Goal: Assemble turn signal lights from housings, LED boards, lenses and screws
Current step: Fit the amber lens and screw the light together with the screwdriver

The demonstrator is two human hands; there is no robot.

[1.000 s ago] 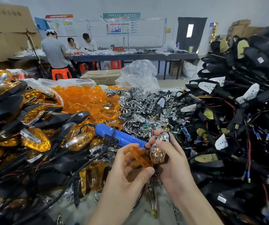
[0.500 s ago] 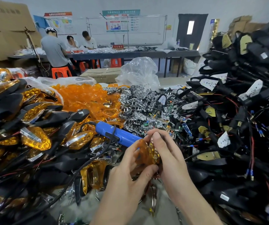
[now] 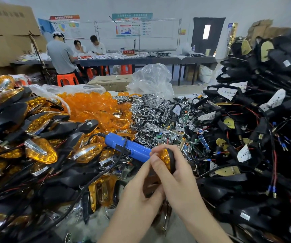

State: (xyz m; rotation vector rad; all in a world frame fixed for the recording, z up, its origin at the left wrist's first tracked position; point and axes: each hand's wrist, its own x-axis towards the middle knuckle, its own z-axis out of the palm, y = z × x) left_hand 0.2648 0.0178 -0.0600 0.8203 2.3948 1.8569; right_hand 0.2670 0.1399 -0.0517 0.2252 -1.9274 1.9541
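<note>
Here, low in the middle of the view, both hands close together round one turn signal light (image 3: pixel 167 159). The left hand (image 3: pixel 139 192) curls in from the left and below, and the right hand (image 3: pixel 179 178) wraps over it from the right, so the two hands touch. Only the light's top shows between the fingertips: an amber lens (image 3: pixel 163 157) set against a black housing (image 3: pixel 172 161). The rest is hidden in the grip, and whether the lens is fully seated cannot be told.

Just behind the hands a blue electric screwdriver (image 3: pixel 129 148) lies on the heap, its near end passing behind the left fingers. To the left is a pile of finished lights (image 3: pixel 39 151) with amber faces and black shells. Farther back lie loose amber lenses (image 3: pixel 95 106) and, beside them, a heap of chrome reflectors (image 3: pixel 148 111). The right side is stacked with black housings trailing red and black wires (image 3: pixel 257 123). A clear plastic bag (image 3: pixel 151 79) stands behind the reflectors. In the background three people sit or stand at a long table (image 3: pixel 141 60), with orange stools (image 3: pixel 65 78) beneath.
</note>
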